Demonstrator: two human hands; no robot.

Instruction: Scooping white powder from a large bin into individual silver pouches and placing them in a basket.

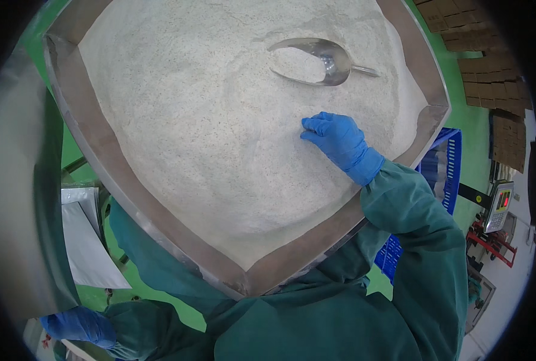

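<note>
A wide metal bin (110, 158) full of off-white powder with darker specks (213, 122) stands before me. Just over the powder, my right hand (338, 135), in a blue glove, has thumb and fingertips pinched together; I make out nothing between them. Beyond it a metal scoop (338, 61), partly filled with powder, lies on the surface, its handle towards the right. My left hand (80, 326), also gloved in blue, is at the lower left, against the bottom edge of a large, blurred silver-grey surface (13, 189). Its fingers are mostly hidden, so its grip does not show.
Silvery flat bags or sheets (87, 248) lie left of the bin. A blue plastic basket (450, 171) stands at the right, near a digital scale display (499, 205). Stacked cardboard boxes (491, 76) and a red metal frame (489, 243) are farther right on the green floor (475, 126).
</note>
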